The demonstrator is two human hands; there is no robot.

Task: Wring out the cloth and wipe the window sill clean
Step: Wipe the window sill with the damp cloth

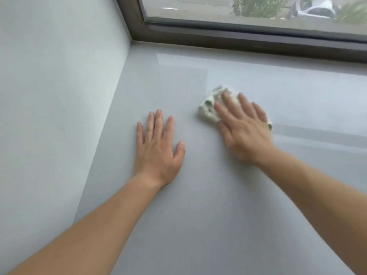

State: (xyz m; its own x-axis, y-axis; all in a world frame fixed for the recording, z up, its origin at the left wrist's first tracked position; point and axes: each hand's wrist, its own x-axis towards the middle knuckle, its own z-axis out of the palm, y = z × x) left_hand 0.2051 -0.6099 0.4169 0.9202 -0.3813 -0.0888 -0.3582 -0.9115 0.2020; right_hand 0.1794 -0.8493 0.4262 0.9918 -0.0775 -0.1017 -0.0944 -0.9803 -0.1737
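My right hand (244,128) flat on wadded cloth (208,111), fingers straight, pressing. Cloth soft, light, limp: I judge palm pressure beats pinching. My left hand (158,145) splayed on window sill (198,215), cloth's eight o'clock.

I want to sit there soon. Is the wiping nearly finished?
Wringing looks done: the cloth lies on the sill. Right now the right hand presses it flat, mid-wipe, while the left hand rests on the sill. How much is left I cannot tell; the strip by the window frame may still need wiping.
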